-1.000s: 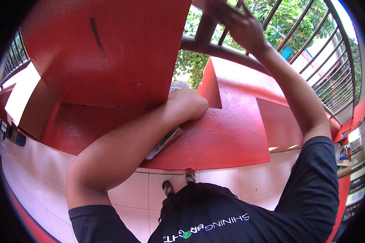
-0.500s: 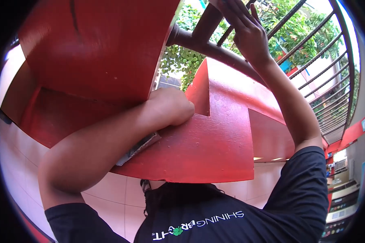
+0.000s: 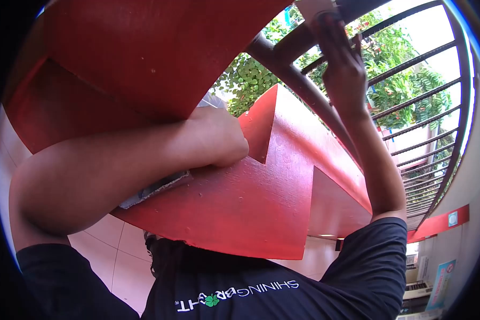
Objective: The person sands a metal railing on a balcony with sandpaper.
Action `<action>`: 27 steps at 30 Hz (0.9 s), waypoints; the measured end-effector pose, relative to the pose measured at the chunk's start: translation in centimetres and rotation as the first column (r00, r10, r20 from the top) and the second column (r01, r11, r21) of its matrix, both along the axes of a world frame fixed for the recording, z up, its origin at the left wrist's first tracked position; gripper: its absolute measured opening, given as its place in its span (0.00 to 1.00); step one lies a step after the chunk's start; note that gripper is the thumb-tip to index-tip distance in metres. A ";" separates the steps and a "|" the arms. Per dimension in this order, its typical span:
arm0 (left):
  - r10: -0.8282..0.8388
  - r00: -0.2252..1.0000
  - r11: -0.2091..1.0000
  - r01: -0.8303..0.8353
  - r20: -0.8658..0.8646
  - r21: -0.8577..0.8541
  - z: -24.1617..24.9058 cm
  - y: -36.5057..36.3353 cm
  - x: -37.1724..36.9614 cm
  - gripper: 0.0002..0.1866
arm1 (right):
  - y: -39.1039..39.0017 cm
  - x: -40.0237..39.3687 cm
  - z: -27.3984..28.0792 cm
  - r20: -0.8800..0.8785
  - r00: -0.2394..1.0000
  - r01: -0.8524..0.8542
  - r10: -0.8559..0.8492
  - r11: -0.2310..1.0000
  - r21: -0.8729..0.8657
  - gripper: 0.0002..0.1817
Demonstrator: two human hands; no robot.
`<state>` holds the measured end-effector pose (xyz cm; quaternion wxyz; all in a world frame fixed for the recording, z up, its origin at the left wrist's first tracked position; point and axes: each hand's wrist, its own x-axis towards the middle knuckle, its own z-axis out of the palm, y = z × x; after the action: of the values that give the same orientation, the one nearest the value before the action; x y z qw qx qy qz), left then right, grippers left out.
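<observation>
My left hand (image 3: 222,136) is curled closed on the red painted ledge (image 3: 234,202), beside a square notch. Its fingers are mostly hidden, and I cannot tell what lies inside them. Under that forearm, a grey, rough-edged flat piece (image 3: 157,189) shows on the red surface. My right hand (image 3: 345,74) is raised at the dark brown metal railing (image 3: 298,85). Its fingers point upward, somewhat blurred, pressed over a pale flat piece (image 3: 316,8) against the upper bar, cut off by the top of the view.
A large red panel (image 3: 128,58) overhangs my left forearm. Ribbed bars of the window grille (image 3: 421,96) run down the right, with green leaves (image 3: 253,74) behind. Pale floor tiles (image 3: 112,240) lie below, and a blue poster (image 3: 442,282) hangs at the far right.
The view has shifted and tilted, so the red panel covers more of the upper left. My right hand sits slightly lower and farther right against the railing; my left hand stays on the ledge.
</observation>
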<state>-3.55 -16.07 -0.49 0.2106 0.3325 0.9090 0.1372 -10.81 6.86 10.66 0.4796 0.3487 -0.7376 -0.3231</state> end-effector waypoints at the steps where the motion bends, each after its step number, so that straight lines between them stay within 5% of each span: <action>1: -0.006 1.000 1.000 0.006 -0.023 -0.014 0.2 -0.1 0.0 0.26 | 0.0 1.0 -2.7 0.272 0.962 0.005 -0.004 1.000 0.000 0.22; 3: -0.011 1.000 1.000 0.011 -0.029 0.001 0.2 -0.2 0.0 0.26 | 0.0 1.7 -4.3 0.452 0.891 -0.141 0.042 0.972 0.188 0.27; 4: -0.005 1.000 0.999 0.006 -0.026 0.040 0.0 -0.3 -0.1 0.26 | 0.2 0.9 -2.3 0.404 0.913 -0.162 0.049 0.955 0.250 0.24; 5: -0.002 1.000 0.999 0.003 -0.019 0.045 0.0 -0.3 -0.2 0.26 | 0.2 0.1 -1.0 0.365 0.930 -0.074 0.052 0.996 0.047 0.24; 7: 0.027 0.999 0.999 -0.026 -0.025 0.026 0.1 -0.3 0.0 0.26 | -0.2 -0.8 1.1 0.059 0.995 -0.079 0.081 0.996 -0.039 0.24; 8: 0.034 0.999 0.999 -0.033 -0.025 0.025 0.0 -0.2 0.0 0.26 | -0.5 0.2 -0.9 0.230 0.971 -0.060 0.065 0.998 -0.029 0.24; 9: 0.043 0.999 0.998 -0.043 -0.004 0.039 0.0 -0.2 -0.2 0.26 | -0.2 0.4 -2.7 0.416 0.906 -0.154 0.076 0.975 0.159 0.24; 11: 0.055 0.998 0.997 -0.056 0.015 0.060 -0.2 -0.2 -0.4 0.26 | 0.2 0.6 -2.2 0.535 0.843 -0.243 0.065 0.932 0.269 0.34; 13: 0.011 1.000 1.000 -0.011 -0.028 0.008 -0.4 -0.1 -0.3 0.26 | 0.8 -0.9 2.3 0.485 0.856 -0.124 0.177 0.983 -0.139 0.35; 14: 0.010 0.999 1.000 -0.010 -0.030 0.017 -0.5 -0.1 -0.2 0.26 | -0.6 0.6 4.7 0.257 0.953 -0.111 0.163 0.972 -0.205 0.36; 15: 0.026 0.999 0.999 -0.025 -0.026 0.043 -0.5 -0.1 -0.1 0.26 | 0.0 -0.6 4.6 0.067 0.969 -0.220 0.237 0.955 -0.198 0.23; 17: 0.035 0.998 0.998 -0.032 -0.047 0.057 -0.3 -0.4 -0.1 0.26 | 0.9 0.2 0.8 0.449 0.894 -0.077 -0.004 0.984 0.161 0.28; 18: 0.014 0.998 0.997 -0.010 -0.057 0.071 -0.5 -0.4 -0.1 0.26 | -0.5 1.3 -0.2 0.391 0.916 -0.243 0.092 0.901 0.358 0.24; 19: 0.000 0.998 0.996 0.006 -0.068 0.089 -0.7 -0.4 -0.2 0.26 | -1.3 1.0 0.8 0.373 0.907 -0.320 0.195 0.895 0.311 0.17; 21: -0.041 0.995 0.997 0.046 -0.089 0.058 -0.7 -0.3 -0.2 0.26 | -2.1 0.0 6.2 0.110 0.987 -0.132 0.120 0.986 0.106 0.20; 23: 0.141 0.989 0.977 -0.144 0.032 0.156 -1.2 -0.1 -0.3 0.26 | -3.1 0.6 8.5 0.073 0.987 -0.132 0.145 0.979 -0.159 0.20; 27: 0.138 0.990 0.972 -0.130 -0.029 0.197 -0.5 -0.3 0.1 0.27 | -1.8 0.5 3.1 0.348 0.932 -0.243 0.098 0.883 0.402 0.21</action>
<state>-3.44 -16.42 -1.00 0.1481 0.2924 0.9158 0.2324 -10.34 5.11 13.72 0.2906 0.5590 -0.6792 -0.3763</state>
